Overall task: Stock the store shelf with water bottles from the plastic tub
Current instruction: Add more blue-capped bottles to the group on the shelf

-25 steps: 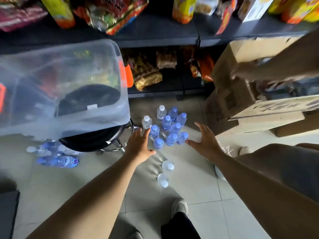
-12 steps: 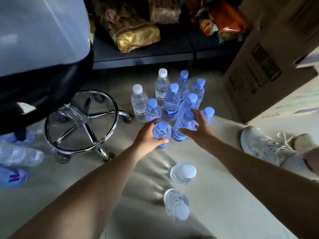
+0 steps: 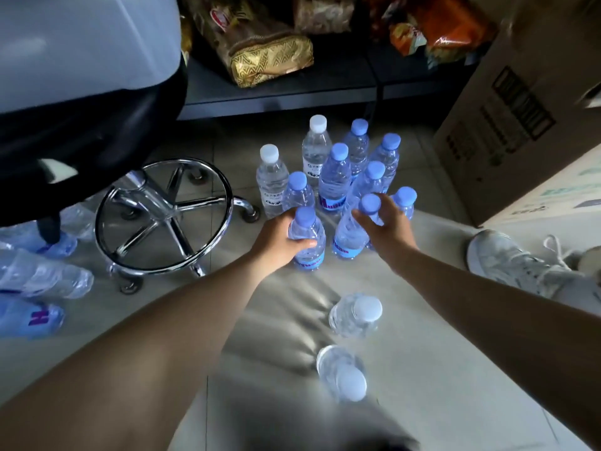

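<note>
Hands close on two bottles at once: the left hand [image 3: 278,240] wraps its fingers and thumb round the shoulder of a clear plastic water bottle with a pale blue cap and blue label [image 3: 307,244], while the right hand [image 3: 387,222] curls over the neck of a second blue-capped bottle [image 3: 349,236] just beside it. A second earlier both palms hovered spread above the floor with nothing in them; half a second ago the fingers were only arriving at the caps. Each grip is now firmly curled on its own bottle, though both bottles appear to stand on the tiled floor [image 3: 439,336] and not yet lifted.

Around them stands the cluster of upright bottles [image 3: 335,177], two white-capped and the others blue-capped, packed close at twelve o'clock from the hands. Two more clear bottles [image 3: 354,315] stand apart at six o'clock, nearer the person's feet, and several lie tipped on the floor at nine o'clock, beyond the chrome-ringed stool base [image 3: 164,219]. The translucent plastic tub [image 3: 81,43] rests on the black stool seat at ten o'clock. The dark metal store shelf [image 3: 279,92], carrying a gold patterned snack bag [image 3: 270,58], runs across at twelve o'clock; a brown cardboard box [image 3: 520,125] sits at two o'clock.

Judged from this, pickup is secured and the carry to the shelf comes next; most bottles remain unstocked.
</note>
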### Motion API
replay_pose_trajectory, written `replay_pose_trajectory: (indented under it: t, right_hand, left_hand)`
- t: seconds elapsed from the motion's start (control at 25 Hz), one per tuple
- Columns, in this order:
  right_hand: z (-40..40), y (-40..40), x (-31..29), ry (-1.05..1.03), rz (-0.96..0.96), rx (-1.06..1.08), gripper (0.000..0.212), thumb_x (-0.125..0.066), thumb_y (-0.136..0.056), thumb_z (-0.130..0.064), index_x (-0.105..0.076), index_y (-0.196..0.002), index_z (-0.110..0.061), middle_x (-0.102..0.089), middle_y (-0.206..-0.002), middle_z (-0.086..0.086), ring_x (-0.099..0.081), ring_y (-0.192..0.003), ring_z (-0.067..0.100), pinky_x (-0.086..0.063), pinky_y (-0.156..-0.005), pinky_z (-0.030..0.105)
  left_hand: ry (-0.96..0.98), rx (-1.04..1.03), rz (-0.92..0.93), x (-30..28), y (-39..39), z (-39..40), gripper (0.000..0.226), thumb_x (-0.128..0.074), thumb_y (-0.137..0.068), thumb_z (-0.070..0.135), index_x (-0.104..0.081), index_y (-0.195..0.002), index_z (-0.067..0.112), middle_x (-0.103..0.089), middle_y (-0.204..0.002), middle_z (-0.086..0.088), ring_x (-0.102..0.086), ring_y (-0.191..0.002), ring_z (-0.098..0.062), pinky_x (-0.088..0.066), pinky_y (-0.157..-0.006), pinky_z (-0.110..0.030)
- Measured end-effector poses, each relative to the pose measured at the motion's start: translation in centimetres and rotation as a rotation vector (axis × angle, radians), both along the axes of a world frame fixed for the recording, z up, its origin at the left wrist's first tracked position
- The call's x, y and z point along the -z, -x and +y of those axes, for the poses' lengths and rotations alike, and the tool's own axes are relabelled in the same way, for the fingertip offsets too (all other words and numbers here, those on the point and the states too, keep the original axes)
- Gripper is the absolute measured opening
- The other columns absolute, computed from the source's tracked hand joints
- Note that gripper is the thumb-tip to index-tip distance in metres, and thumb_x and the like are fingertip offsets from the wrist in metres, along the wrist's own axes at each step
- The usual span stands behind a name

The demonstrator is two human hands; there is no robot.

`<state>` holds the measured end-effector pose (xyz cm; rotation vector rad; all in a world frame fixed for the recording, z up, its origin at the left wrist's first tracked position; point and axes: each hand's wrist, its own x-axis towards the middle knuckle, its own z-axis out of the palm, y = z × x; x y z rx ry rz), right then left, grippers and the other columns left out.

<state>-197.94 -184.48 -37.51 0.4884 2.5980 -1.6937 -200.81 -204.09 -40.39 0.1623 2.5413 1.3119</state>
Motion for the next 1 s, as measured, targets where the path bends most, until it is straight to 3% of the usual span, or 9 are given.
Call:
replay_pose_trajectory:
  t: [0.08, 0.16, 0.28, 0.44, 0.64, 0.76, 0.88, 1.0]
  right_hand:
    - [0.1, -0.9, -4.6, 0.012, -0.011, -0.008, 0.028, -0.064, -0.088, -0.023, -0.055, -0.114, -0.020, -0.057, -0.089, -0.016, -0.052, -0.083, 0.004, -0.040, -0.070, 0.013]
    - [0.1, -1.8, -10.0, -0.030, -0.012, -0.026, 0.024, -0.064, -0.089, -0.022, -0.055, -0.110, -0.020, -0.052, -0.080, -0.020, -0.049, -0.071, -0.002, -0.036, -0.055, 0.001]
    - [-0.4, -2.6, -20.8, -0.077, 0.020, -0.058, 0.021, -0.066, -0.087, -0.024, -0.057, -0.106, -0.021, -0.051, -0.076, -0.019, -0.047, -0.067, 0.000, -0.034, -0.055, 0.002]
    - [-2.1, -3.4, -37.7, -0.066, 0.060, -0.130, 0.018, -0.066, -0.086, -0.026, -0.055, -0.100, -0.027, -0.058, -0.081, -0.019, -0.053, -0.073, -0.005, -0.038, -0.064, 0.006]
    - [-5.9, -3.2, -61.9, -0.032, 0.187, -0.202, 0.019, -0.066, -0.087, -0.019, -0.056, -0.103, -0.022, -0.057, -0.080, -0.017, -0.051, -0.068, -0.006, -0.038, -0.059, 0.004]
    - [-8.7, -2.6, -75.5, 0.007, 0.296, -0.266, 0.020, -0.063, -0.090, -0.016, -0.056, -0.108, -0.018, -0.059, -0.084, -0.009, -0.051, -0.060, -0.016, -0.037, -0.059, 0.000]
    - [-11.9, -1.3, -87.3, 0.018, 0.397, -0.341, 0.022, -0.061, -0.091, -0.014, -0.055, -0.111, -0.016, -0.060, -0.084, -0.006, -0.053, -0.058, -0.013, -0.040, -0.061, 0.004]
    - [-14.1, 0.7, -96.2, 0.041, 0.522, -0.401, 0.021, -0.061, -0.091, -0.013, -0.055, -0.111, -0.012, -0.061, -0.092, 0.001, -0.057, -0.080, 0.006, -0.046, -0.078, 0.024]
  left_hand:
    - [0.038, -0.011, 0.023, -3.7, -1.2, 0.3, 0.049, -0.078, -0.071, 0.018, -0.060, -0.116, 0.015, -0.068, -0.112, -0.002, -0.061, -0.106, -0.020, -0.047, -0.091, -0.030]
    - [0.016, -0.046, 0.040, -8.4, -2.4, 0.6, 0.051, -0.078, -0.072, 0.017, -0.058, -0.119, 0.012, -0.067, -0.115, -0.004, -0.061, -0.108, -0.023, -0.046, -0.094, -0.033]
    - [-0.019, -0.082, 0.065, -19.3, -3.8, 1.0, 0.050, -0.076, -0.074, 0.015, -0.057, -0.120, 0.011, -0.066, -0.114, -0.005, -0.060, -0.106, -0.021, -0.044, -0.092, -0.030]
    - [-0.035, -0.112, 0.092, -36.0, -5.1, -0.5, 0.049, -0.078, -0.072, 0.019, -0.058, -0.117, 0.012, -0.068, -0.112, -0.006, -0.062, -0.103, -0.023, -0.047, -0.090, -0.032]
    - [-0.123, -0.080, 0.135, -60.4, -4.8, -5.7, 0.043, -0.079, -0.072, 0.014, -0.061, -0.111, 0.011, -0.069, -0.106, -0.007, -0.064, -0.097, -0.022, -0.048, -0.085, -0.030]
    - [-0.122, -0.051, 0.168, -74.8, -4.1, -9.1, 0.033, -0.076, -0.075, 0.011, -0.064, -0.105, 0.008, -0.070, -0.103, -0.007, -0.062, -0.088, -0.015, -0.049, -0.078, -0.026]
    - [-0.131, -0.132, 0.269, -87.5, -3.4, -12.4, 0.032, -0.075, -0.076, 0.013, -0.063, -0.105, 0.010, -0.070, -0.104, -0.006, -0.062, -0.088, -0.015, -0.050, -0.081, -0.029]
    - [-0.145, -0.205, 0.352, -98.6, -2.5, -15.6, 0.029, -0.073, -0.078, 0.015, -0.064, -0.104, 0.015, -0.067, -0.095, 0.001, -0.062, -0.085, -0.013, -0.047, -0.068, -0.018]
